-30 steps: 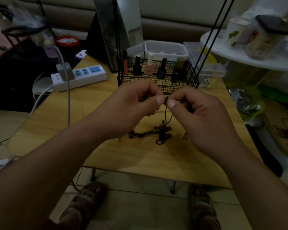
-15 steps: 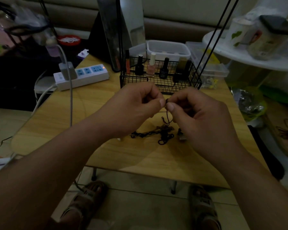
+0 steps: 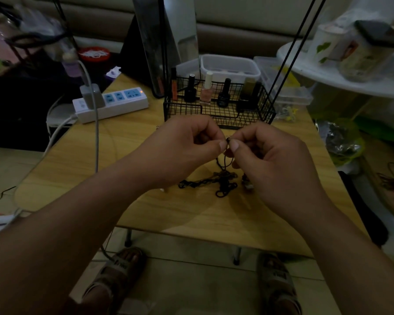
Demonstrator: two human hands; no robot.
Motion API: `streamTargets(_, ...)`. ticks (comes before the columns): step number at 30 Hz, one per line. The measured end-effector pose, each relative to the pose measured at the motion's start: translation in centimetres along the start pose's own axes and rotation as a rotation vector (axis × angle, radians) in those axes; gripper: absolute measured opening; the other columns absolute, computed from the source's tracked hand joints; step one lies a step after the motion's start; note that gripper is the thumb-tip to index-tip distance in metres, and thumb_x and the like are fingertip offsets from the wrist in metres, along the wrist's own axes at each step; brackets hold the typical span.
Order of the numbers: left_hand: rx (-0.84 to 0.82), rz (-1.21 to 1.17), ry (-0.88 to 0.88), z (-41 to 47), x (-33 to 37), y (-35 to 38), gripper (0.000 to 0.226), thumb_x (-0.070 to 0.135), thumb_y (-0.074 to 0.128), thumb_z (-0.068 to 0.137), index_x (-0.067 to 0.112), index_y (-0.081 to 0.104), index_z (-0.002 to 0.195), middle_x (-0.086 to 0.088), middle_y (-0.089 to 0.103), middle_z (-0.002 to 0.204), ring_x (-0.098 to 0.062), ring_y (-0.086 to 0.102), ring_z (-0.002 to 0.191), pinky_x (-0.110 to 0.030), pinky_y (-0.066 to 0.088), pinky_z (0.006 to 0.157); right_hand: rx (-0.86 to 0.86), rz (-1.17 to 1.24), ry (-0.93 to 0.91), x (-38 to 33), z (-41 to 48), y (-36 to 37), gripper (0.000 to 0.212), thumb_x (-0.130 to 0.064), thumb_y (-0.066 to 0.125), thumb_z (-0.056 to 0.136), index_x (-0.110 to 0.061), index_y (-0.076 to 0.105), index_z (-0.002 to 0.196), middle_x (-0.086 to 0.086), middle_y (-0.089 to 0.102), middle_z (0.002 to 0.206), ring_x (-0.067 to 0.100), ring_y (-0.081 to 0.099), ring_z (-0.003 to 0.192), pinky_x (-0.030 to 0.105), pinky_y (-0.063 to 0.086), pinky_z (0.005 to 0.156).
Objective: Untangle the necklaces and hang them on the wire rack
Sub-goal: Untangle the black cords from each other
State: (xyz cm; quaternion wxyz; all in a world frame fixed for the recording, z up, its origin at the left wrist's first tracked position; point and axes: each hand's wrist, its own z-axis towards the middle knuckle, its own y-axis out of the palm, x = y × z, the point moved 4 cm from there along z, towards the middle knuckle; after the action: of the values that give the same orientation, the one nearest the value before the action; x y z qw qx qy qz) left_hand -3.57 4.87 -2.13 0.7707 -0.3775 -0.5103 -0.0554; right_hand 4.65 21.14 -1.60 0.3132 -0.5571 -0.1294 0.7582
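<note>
Black necklaces (image 3: 223,184): a knotted heap of dark cord and chain on the table (image 3: 146,201), just in front of the wire rack (image 3: 218,114). One strand rises from the heap to the fingertips.
Left hand (image 3: 184,146): in front of the wire rack, above the heap. The grip is a pinch, thumb and forefinger closed on the top of the raised strand.
Right hand (image 3: 275,160): in front of the wire rack too, thumb nearly touching the other thumb. The grip pinches the same strand, the other fingers curled.
Wire rack contents: nail polish bottles (image 3: 206,89) stand inside; no necklace shows on its wires.
Power strip (image 3: 114,103): left of the wire rack, a charger plugged in.
Done: apparently nothing hung; whether any strand is already free cannot be told in the dim light.
Left: loosen the knot, part each necklace, carry each to the wire rack.
Step in hand: probably picking at a knot or clasp, too small to tell which.
</note>
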Motion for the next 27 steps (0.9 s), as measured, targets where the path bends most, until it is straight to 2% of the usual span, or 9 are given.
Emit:
streamTargets(5,0.007,-0.007,-0.002,-0.02,-0.05,-0.07,0.006,0.028,0.069,0.097,0.027,0.071,0.092,0.002,0.067,0.078,-0.013,0.059,0.069,-0.027,0.049,0.060,-0.020,-0.004,0.031,0.20,0.00,0.22,0.011,-0.023,0.066,0.099,-0.030,0.070,0.092,-0.007,0.072,0.081,0.012,0.069,0.073,0.038,0.055,0.061)
streamTargets(11,-0.004,-0.012,0.015,-0.09,0.16,-0.11,0.007,0.021,0.069,0.097,0.021,0.071,0.091,0.001,0.067,0.078,-0.007,0.055,0.064,-0.023,0.045,0.056,-0.041,-0.014,0.021,0.27,0.02,0.41,0.011,-0.022,0.065,0.100,-0.029,0.069,0.092,-0.005,0.071,0.080,0.014,0.068,0.072,0.042,0.055,0.059)
streamTargets(14,-0.005,-0.005,0.009,-0.09,0.13,-0.10,0.006,0.023,0.070,0.097,0.023,0.071,0.091,0.001,0.070,0.082,-0.015,0.061,0.070,-0.031,0.050,0.059,-0.041,-0.037,0.002,0.23,0.04,0.33,0.010,-0.022,0.066,0.099,-0.029,0.069,0.093,-0.007,0.070,0.082,0.012,0.067,0.074,0.036,0.054,0.060)
streamTargets(17,-0.004,0.011,0.016,-0.08,0.07,-0.09,0.006,0.022,0.070,0.096,0.023,0.071,0.090,0.000,0.070,0.083,-0.017,0.062,0.073,-0.033,0.051,0.061,-0.052,-0.049,-0.001,0.27,0.10,0.48,0.009,-0.023,0.066,0.099,-0.029,0.069,0.093,-0.008,0.069,0.080,0.012,0.065,0.070,0.033,0.054,0.056)
streamTargets(19,-0.004,0.005,0.021,-0.08,0.04,-0.14,0.007,0.020,0.070,0.096,0.022,0.071,0.090,0.001,0.068,0.080,-0.015,0.059,0.069,-0.027,0.048,0.058,-0.056,-0.052,-0.009,0.31,0.13,0.50,0.010,-0.023,0.066,0.099,-0.029,0.069,0.092,-0.008,0.068,0.078,0.012,0.064,0.068,0.030,0.053,0.054)
streamTargets(22,-0.004,-0.014,0.014,-0.12,0.16,-0.08,0.007,0.016,0.070,0.096,0.019,0.071,0.089,0.006,0.063,0.074,-0.001,0.052,0.063,-0.014,0.041,0.055,-0.061,-0.046,-0.028,0.21,0.06,0.46,0.009,-0.021,0.067,0.098,-0.028,0.069,0.093,-0.008,0.067,0.078,0.011,0.063,0.067,0.024,0.050,0.053)
streamTargets(25,-0.003,-0.023,0.009,-0.11,0.28,0.13,0.005,0.014,0.071,0.093,0.014,0.071,0.088,-0.002,0.065,0.075,0.000,0.050,0.061,-0.014,0.040,0.054,-0.054,-0.031,-0.041,0.06,-0.11,0.36,0.007,-0.019,0.069,0.098,-0.026,0.070,0.096,-0.011,0.068,0.079,0.008,0.064,0.069,0.019,0.047,0.054)
streamTargets(27,-0.001,-0.016,0.010,-0.07,0.28,0.22,0.005,0.015,0.071,0.091,0.014,0.070,0.087,-0.007,0.067,0.078,-0.003,0.051,0.062,-0.018,0.041,0.054,-0.049,-0.092,-0.077,-0.03,-0.18,0.25,0.005,-0.022,0.069,0.097,-0.027,0.070,0.098,-0.015,0.067,0.078,0.006,0.065,0.070,0.023,0.051,0.056)
